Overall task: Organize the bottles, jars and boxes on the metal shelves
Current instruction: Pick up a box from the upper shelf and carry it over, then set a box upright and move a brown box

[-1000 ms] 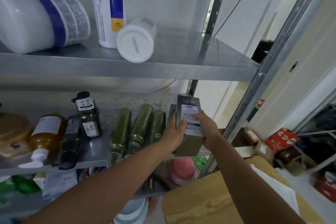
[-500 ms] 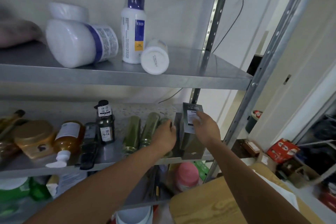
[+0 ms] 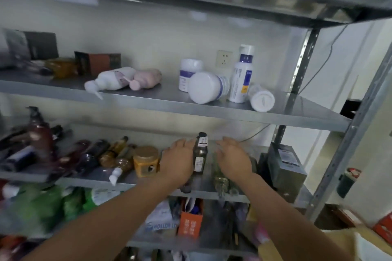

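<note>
Over the middle metal shelf (image 3: pixel 148 182), my left hand (image 3: pixel 178 161) and my right hand (image 3: pixel 233 159) both reach in with fingers extended. A small dark bottle (image 3: pixel 200 154) with a white label stands upright between them, right beside my left hand; I cannot tell whether they touch. My right hand hovers over green glass bottles (image 3: pixel 220 179) lying on their sides. A dark grey box (image 3: pixel 284 165) stands alone at the shelf's right end. Neither hand holds anything.
A gold-lidded amber jar (image 3: pixel 146 161) and several tipped dark bottles (image 3: pixel 91 156) fill the shelf's left side. White jars (image 3: pixel 204 88) and a white pump bottle (image 3: pixel 241 76) sit on the upper shelf (image 3: pixel 297 116). An orange box (image 3: pixel 191 224) and green bags (image 3: pixel 42 203) lie below.
Both hands have let go of the dark grey box, which now stands at the shelf's right end. They moved left to either side of the small dark bottle. The view has swung up and left.
</note>
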